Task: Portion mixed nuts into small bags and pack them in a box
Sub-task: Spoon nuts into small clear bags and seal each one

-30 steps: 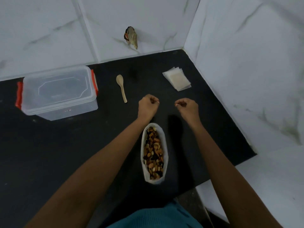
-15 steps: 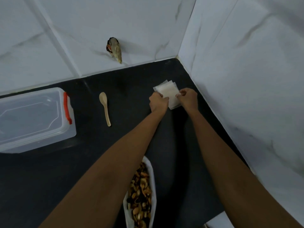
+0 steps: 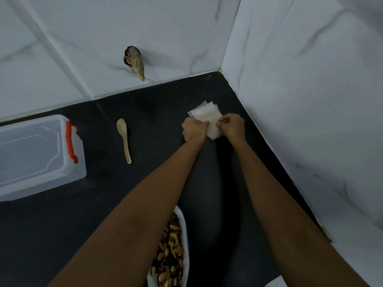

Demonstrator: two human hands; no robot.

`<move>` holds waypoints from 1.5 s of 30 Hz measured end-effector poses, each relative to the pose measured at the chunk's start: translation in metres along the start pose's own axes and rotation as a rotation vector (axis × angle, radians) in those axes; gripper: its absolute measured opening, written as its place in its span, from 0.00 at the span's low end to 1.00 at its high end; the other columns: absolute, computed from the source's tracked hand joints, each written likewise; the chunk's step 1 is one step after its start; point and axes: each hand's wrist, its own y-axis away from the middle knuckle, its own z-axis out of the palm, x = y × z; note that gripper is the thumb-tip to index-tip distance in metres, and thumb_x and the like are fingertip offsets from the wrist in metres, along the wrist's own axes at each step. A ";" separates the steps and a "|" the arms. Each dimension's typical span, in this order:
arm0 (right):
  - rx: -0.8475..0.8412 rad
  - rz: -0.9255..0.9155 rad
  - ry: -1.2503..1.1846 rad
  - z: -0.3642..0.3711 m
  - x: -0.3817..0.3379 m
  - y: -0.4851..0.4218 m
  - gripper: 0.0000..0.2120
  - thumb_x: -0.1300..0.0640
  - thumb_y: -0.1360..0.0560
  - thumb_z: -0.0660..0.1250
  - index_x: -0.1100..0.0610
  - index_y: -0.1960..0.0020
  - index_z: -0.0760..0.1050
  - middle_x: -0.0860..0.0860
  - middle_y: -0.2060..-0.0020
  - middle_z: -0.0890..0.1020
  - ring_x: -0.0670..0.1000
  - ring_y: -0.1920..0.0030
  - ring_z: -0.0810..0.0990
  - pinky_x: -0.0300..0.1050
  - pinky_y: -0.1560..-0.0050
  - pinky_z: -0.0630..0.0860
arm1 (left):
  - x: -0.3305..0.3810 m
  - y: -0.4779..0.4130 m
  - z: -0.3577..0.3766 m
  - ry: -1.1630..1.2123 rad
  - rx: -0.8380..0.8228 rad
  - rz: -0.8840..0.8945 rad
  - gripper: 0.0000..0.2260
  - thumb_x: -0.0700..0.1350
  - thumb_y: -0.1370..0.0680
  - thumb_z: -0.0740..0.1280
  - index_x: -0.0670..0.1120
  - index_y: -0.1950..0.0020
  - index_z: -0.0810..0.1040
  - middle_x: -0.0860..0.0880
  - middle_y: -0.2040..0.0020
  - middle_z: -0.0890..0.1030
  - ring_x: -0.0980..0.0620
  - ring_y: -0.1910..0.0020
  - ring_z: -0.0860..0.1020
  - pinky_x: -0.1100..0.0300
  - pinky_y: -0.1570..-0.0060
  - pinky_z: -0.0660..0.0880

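A small stack of clear little bags (image 3: 206, 114) lies on the black counter near the far right corner. My left hand (image 3: 193, 129) rests on the stack's left edge with its fingers curled. My right hand (image 3: 232, 126) pinches the stack's near right edge. A white bag of mixed nuts (image 3: 173, 251) stands open close to me, partly hidden by my left forearm. A wooden spoon (image 3: 124, 138) lies flat left of the hands. The clear plastic box (image 3: 37, 156) with a red clasp sits closed at the far left.
White marble-patterned walls (image 3: 300, 100) close the counter at the back and right. A small brownish object (image 3: 135, 62) hangs on the back wall. The black counter (image 3: 103, 204) runs between the box and the nut bag.
Both hands went from the middle of the counter forward to the stack of bags a second ago. Since half a second ago they have shifted only slightly on the stack.
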 end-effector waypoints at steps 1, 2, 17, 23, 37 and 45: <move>0.002 -0.004 -0.001 0.000 0.000 0.000 0.08 0.64 0.28 0.67 0.61 0.49 0.77 0.57 0.49 0.79 0.52 0.48 0.78 0.44 0.45 0.74 | 0.001 -0.001 0.000 0.014 0.006 -0.020 0.12 0.43 0.28 0.71 0.37 0.48 0.80 0.40 0.47 0.81 0.43 0.48 0.80 0.52 0.48 0.77; 0.004 -0.006 -0.002 0.001 0.001 0.001 0.08 0.64 0.28 0.68 0.61 0.49 0.77 0.57 0.49 0.80 0.52 0.48 0.78 0.44 0.45 0.75 | 0.001 -0.001 0.000 0.020 0.009 -0.035 0.13 0.43 0.28 0.71 0.38 0.47 0.79 0.40 0.47 0.81 0.43 0.48 0.80 0.52 0.49 0.78; -0.006 -0.074 -0.268 -0.022 -0.009 0.009 0.13 0.62 0.28 0.69 0.61 0.44 0.75 0.55 0.49 0.79 0.47 0.53 0.75 0.29 0.62 0.69 | 0.000 0.016 -0.020 0.192 -0.102 0.081 0.09 0.39 0.27 0.71 0.46 0.67 0.76 0.49 0.63 0.78 0.50 0.55 0.79 0.51 0.47 0.78; -0.090 -0.063 -0.323 -0.031 -0.015 0.041 0.14 0.60 0.28 0.69 0.62 0.43 0.76 0.55 0.47 0.80 0.51 0.49 0.78 0.39 0.53 0.74 | -0.010 0.045 -0.049 0.245 -0.110 0.117 0.07 0.40 0.26 0.69 0.45 0.64 0.77 0.46 0.60 0.80 0.52 0.59 0.79 0.57 0.52 0.79; -0.403 -0.088 -0.543 -0.038 -0.025 0.192 0.10 0.62 0.27 0.68 0.54 0.47 0.75 0.50 0.51 0.81 0.48 0.48 0.80 0.44 0.47 0.78 | -0.079 0.154 -0.144 0.111 -0.070 0.315 0.01 0.42 0.25 0.68 0.47 0.55 0.78 0.48 0.56 0.81 0.54 0.55 0.80 0.62 0.55 0.78; -0.601 -0.188 -0.355 -0.020 -0.029 0.255 0.07 0.62 0.26 0.67 0.55 0.50 0.78 0.51 0.53 0.81 0.49 0.50 0.80 0.44 0.49 0.77 | -0.129 0.196 -0.201 -0.113 -0.074 0.380 0.05 0.40 0.24 0.66 0.49 0.52 0.78 0.57 0.55 0.77 0.62 0.55 0.75 0.69 0.57 0.72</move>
